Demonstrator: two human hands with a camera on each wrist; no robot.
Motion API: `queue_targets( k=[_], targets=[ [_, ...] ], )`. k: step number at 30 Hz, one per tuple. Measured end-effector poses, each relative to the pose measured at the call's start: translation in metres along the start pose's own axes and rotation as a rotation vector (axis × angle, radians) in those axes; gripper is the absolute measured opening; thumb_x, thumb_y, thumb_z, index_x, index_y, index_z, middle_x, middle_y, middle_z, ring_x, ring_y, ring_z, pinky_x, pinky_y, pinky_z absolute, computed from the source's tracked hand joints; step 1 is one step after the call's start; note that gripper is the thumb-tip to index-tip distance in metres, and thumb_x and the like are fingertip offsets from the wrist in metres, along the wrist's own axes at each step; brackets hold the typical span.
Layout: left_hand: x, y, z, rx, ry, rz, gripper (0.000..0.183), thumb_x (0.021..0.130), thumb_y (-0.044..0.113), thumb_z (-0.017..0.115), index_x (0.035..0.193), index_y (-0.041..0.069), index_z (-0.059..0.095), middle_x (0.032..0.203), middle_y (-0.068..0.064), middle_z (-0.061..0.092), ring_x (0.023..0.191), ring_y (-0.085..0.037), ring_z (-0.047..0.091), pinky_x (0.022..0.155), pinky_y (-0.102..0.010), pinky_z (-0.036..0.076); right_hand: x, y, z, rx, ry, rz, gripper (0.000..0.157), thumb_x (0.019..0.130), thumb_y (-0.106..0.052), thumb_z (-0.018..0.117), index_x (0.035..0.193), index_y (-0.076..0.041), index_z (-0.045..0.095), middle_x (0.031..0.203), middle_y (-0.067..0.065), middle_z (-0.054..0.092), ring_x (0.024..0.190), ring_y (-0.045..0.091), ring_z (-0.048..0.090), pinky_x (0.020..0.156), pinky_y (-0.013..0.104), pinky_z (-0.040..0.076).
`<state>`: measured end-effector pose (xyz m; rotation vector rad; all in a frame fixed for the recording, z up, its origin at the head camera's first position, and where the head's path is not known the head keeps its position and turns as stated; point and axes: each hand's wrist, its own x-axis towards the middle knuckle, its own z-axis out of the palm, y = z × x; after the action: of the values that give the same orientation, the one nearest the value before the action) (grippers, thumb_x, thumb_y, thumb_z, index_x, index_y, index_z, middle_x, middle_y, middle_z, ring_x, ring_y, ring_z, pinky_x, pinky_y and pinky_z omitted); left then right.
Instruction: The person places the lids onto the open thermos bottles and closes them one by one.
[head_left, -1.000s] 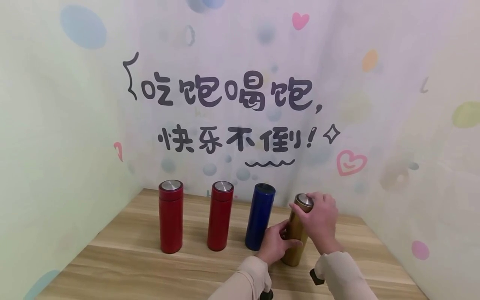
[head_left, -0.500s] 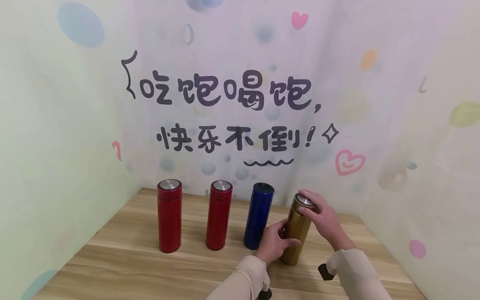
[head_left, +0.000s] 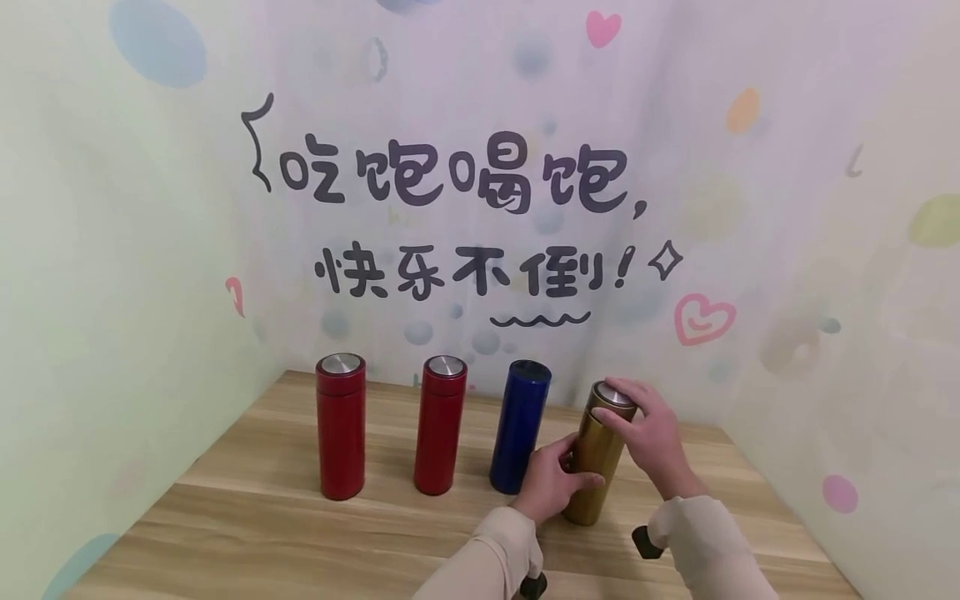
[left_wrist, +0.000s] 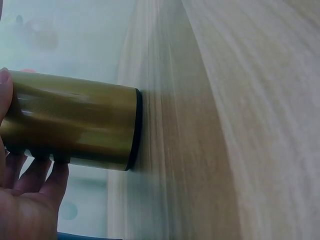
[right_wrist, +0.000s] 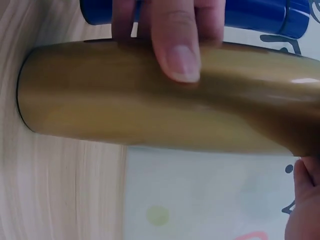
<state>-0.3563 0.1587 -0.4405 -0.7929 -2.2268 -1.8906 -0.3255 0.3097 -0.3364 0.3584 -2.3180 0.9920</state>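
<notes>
A gold thermos [head_left: 597, 462] with a silver-topped lid [head_left: 617, 393] stands on the wooden table, leaning slightly to the right. My left hand [head_left: 552, 485] grips its lower body from the left; in the left wrist view its fingers [left_wrist: 52, 187] curl around the gold wall, close above the dark base. Up at the top, my right hand [head_left: 651, 429] holds the lid, thumb on the near side and fingers across the far rim. The right wrist view has the left thumb [right_wrist: 182, 62] pressed on the body and part of the right hand [right_wrist: 305, 207] at the lid end.
Just left of the gold thermos stands a blue thermos [head_left: 522, 429], close to my left hand. Two red thermoses, one near the middle [head_left: 438, 433] and one farther left [head_left: 341, 437], stand upright in the same row. A printed wall cloth [head_left: 465, 225] rises behind the table [head_left: 247, 533].
My right hand has turned on the lid, its wrist swinging outward to the right and its fingers now lower around the rim. The gold thermos top has tipped a little rightward; my left hand keeps its grip.
</notes>
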Motion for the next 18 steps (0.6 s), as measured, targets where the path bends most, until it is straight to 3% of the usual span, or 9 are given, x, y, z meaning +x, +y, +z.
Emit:
queue_targets(
  k=[9,14,18],
  targets=[
    [-0.001,0.005,0.002,0.012,0.002,-0.001,0.061,0.079,0.031,0.080,0.134,0.018,0.059,0.122,0.002,0.065,0.101,-0.008,0.064,0.085,-0.027,0.053,0.000,-0.004,0.014,-0.261,0.247,-0.099,0.056,0.075,-0.036,0.085,0.116,-0.004,0.065,0.098,0.013,0.052,0.088,0.029,0.053,0.073,0.047,0.053],
    [-0.002,0.007,0.001,0.015,-0.017,-0.026,0.062,0.080,0.033,0.079,0.136,0.020,0.058,0.124,0.005,0.064,0.103,-0.008,0.063,0.087,-0.028,0.053,0.001,-0.008,0.020,-0.379,0.350,-0.161,0.055,0.068,-0.038,0.088,0.102,-0.001,0.065,0.086,0.013,0.049,0.077,0.029,0.049,0.065,0.043,0.045],
    [-0.003,0.007,-0.002,0.007,-0.012,-0.079,0.063,0.079,0.035,0.079,0.137,0.023,0.057,0.126,0.007,0.063,0.105,-0.009,0.062,0.089,-0.030,0.052,0.004,-0.012,0.025,-0.468,0.377,-0.165,0.056,0.068,-0.044,0.086,0.094,-0.001,0.062,0.080,0.013,0.048,0.075,0.031,0.045,0.066,0.045,0.038]
  ],
)
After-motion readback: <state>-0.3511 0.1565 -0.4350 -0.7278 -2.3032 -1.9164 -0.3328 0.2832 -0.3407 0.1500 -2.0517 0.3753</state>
